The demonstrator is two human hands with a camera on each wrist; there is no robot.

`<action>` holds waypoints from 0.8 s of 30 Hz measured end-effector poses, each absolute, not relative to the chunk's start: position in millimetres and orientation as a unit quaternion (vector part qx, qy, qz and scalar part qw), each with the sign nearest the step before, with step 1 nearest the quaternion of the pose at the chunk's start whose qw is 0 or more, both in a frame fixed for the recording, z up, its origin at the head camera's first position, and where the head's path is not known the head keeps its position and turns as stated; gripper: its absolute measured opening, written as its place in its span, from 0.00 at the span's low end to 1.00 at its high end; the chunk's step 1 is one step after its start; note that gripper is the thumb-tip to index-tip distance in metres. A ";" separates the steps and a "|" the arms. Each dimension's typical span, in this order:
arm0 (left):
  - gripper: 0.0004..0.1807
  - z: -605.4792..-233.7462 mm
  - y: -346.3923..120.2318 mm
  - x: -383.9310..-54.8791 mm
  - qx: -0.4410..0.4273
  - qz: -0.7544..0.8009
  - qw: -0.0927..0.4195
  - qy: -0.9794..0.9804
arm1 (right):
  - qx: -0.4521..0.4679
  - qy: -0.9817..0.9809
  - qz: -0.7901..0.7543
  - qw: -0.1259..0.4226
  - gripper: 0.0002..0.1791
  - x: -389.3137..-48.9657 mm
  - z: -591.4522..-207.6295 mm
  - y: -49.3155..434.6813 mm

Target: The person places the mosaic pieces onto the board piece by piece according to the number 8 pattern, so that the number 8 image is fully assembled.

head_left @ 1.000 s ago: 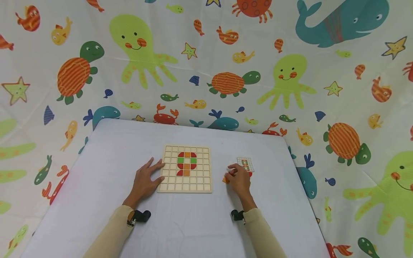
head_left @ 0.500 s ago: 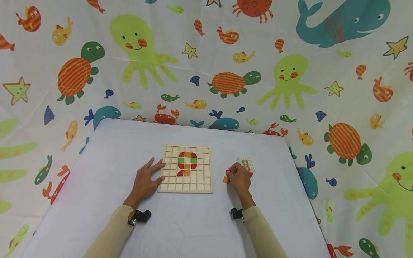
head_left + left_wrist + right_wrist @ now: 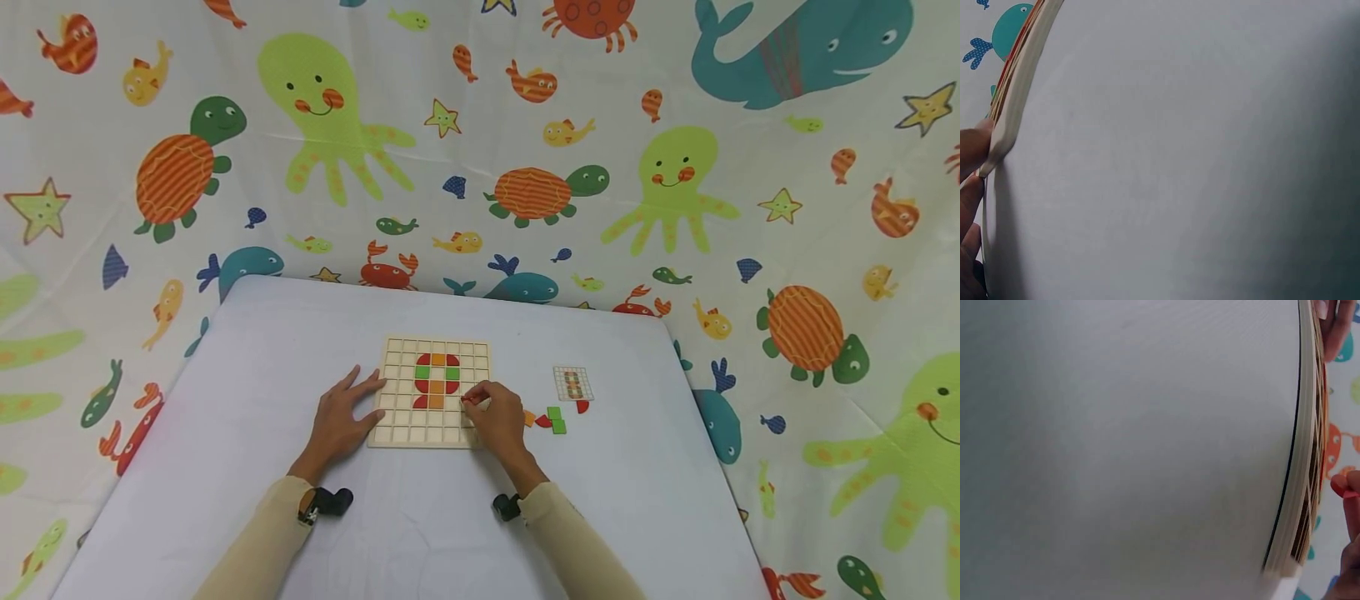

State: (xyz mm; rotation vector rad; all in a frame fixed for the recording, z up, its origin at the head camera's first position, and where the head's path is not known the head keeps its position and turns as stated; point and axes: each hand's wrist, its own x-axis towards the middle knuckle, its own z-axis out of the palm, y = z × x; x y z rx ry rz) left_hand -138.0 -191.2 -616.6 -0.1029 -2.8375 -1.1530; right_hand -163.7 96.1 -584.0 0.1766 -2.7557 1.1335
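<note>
Left of the board: left hand [image 3: 347, 421] is touching the left edge with thumb and fingertips, probably bracing against sliding. Grip is spreading wide, fingers mostly straight, wrapping round nothing.
Left arm pose: left sleeve [image 3: 255, 542] is slanting in from near left; hand is lying low, thumb nearer, other fingers pointing far and right.
Wooden board: wooden board [image 3: 397, 437] is lying flat on the white table [image 3: 420, 533], between the hands, likely so both are getting easy access.
Pieces in grid: red curved pieces [image 3: 452, 387], green squares [image 3: 423, 372] and orange squares [image 3: 438, 360] are sitting in cells around the far-middle part. Nearest filled row is showing red and orange, bare cell to their right.
Held red piece: small red piece [image 3: 467, 399] is sitting at the fingertips over the board's right part; looking raised in right wrist view, landing cell not readable.
Right hand: right hand [image 3: 497, 423] is pinching that piece, thumb and fingers nearly closed, presumably a fingertip hold for small-cell accuracy.
Right arm pose: right sleeve [image 3: 577, 533] is slanting in from near right, forearm angling far and left, hand overlapping the board's right edge.
Loose pile: orange piece [image 3: 529, 417], red piece on the table [image 3: 543, 422] and two green pieces [image 3: 558, 427] are lying just right of the hand, probably for short reaches.
Pattern card: printed grid card [image 3: 573, 384] is lying farther right, facing up, likely for viewing; another red piece [image 3: 582, 407] is lying at its near edge.
</note>
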 end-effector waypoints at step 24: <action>0.32 -618.9 -190.7 -139.0 -0.030 -0.380 0.039 -0.924 | 0.119 -0.943 0.301 0.078 0.04 -166.6 -586.4 79.0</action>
